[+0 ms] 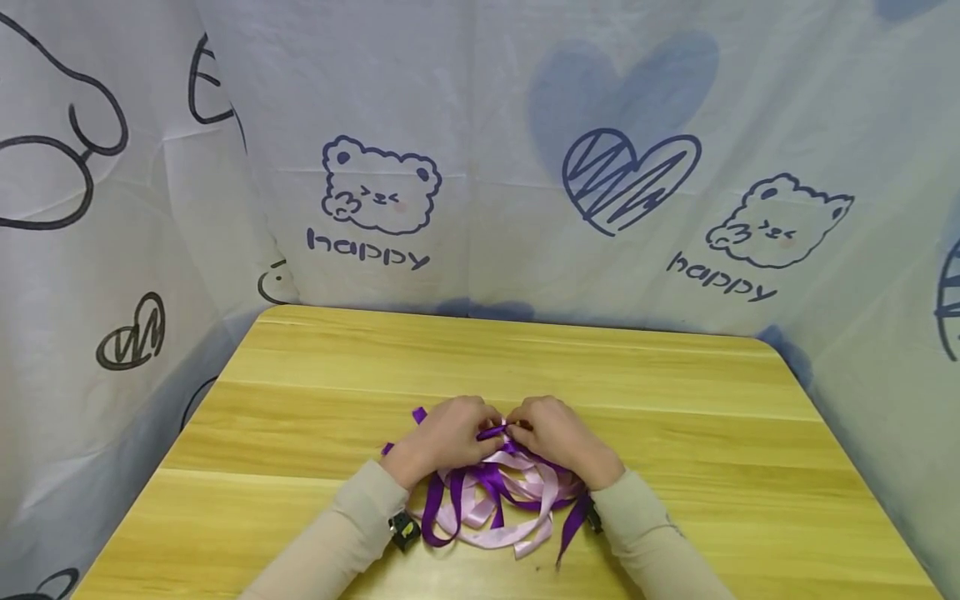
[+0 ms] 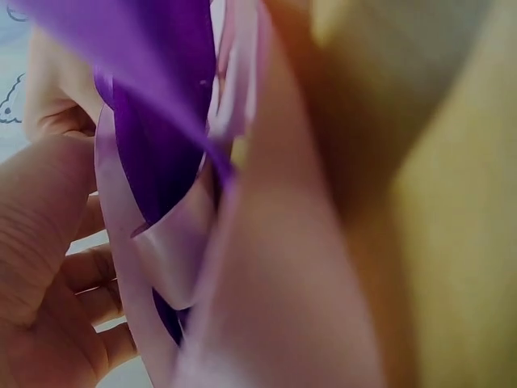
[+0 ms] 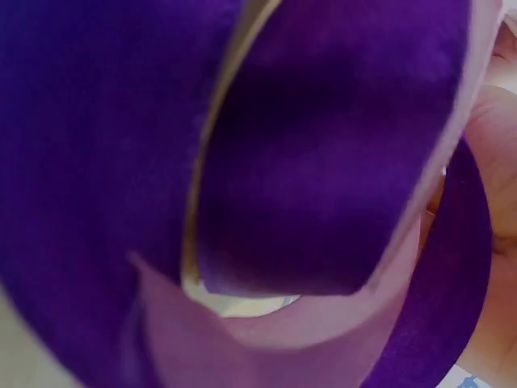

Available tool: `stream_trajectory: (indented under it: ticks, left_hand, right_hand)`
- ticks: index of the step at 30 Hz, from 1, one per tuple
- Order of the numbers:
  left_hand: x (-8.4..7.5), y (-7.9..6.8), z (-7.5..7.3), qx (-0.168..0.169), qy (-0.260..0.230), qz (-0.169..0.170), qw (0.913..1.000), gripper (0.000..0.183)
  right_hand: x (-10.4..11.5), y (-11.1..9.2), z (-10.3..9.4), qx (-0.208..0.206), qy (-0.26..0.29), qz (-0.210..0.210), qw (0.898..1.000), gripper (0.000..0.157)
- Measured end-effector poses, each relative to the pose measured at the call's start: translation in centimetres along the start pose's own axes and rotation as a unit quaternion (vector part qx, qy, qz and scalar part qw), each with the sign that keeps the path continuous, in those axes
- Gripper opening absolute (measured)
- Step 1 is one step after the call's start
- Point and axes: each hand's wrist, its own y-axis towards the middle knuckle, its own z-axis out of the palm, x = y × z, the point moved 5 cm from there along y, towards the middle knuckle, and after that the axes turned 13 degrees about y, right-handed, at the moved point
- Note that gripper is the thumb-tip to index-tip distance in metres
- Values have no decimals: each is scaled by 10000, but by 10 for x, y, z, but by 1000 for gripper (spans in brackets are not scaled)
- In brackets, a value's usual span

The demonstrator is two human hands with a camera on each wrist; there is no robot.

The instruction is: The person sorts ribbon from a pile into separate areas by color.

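The left hand (image 1: 459, 432) and the right hand (image 1: 553, 429) meet nearly fingertip to fingertip over the table (image 1: 300, 433), and each grip is a narrow pinch: thumb and fingers close on a short, narrow piece of purple ribbon (image 1: 491, 432) between them. Exactly how the tips bear on it is hidden; the left wrist view shows the thumb and some bent fingers, but not the pinch itself.

Below the hands, pink ribbon (image 1: 491, 537) and more purple strands lie in a loose heap of loops between the two forearms, with one purple tail hanging out toward the right sleeve (image 1: 645, 525).

The likeliest trouble is snagging. Purple and pink cross over and under each other, so a pull on the pinched piece could drag neighbouring loops along and draw them into a knot. The ribbon has a satiny shine, so a pinch this small may let it slip if the strands below resist.

Loops also run close by both wrists; in the wrist views they fill much of the picture. A strand could catch on the black device (image 1: 405, 532) by the left cuff if the arms spread apart. Pulling too hard might also crease the ribbon.
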Motion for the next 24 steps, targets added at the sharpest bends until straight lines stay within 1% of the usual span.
stream_trajectory:
  ticks: [5, 12, 18, 20, 22, 24]
  left_hand:
    - [-1, 0, 1, -115, 52, -51, 9999, 17]
    - [-1, 1, -1, -425, 241, -128, 9987, 12]
    - [-1, 1, -1, -489, 430, -191, 9977, 11]
    - [-2, 0, -2, -607, 462, -195, 9969, 9]
    - [-2, 0, -4, -800, 529, -212, 9952, 4]
    - [-1, 0, -6, -967, 594, -238, 9933, 5]
  right_hand:
    - [0, 1, -1, -142, 148, -19, 9998, 10]
    - [2, 3, -3, -227, 323, 40, 9992, 10]
    - [5, 5, -5, -214, 472, 124, 9986, 10]
    - [5, 5, -6, -187, 501, 149, 9985, 10]
    - [5, 5, -6, -161, 526, 173, 9983, 10]
    - [5, 5, -7, -141, 558, 194, 9982, 10]
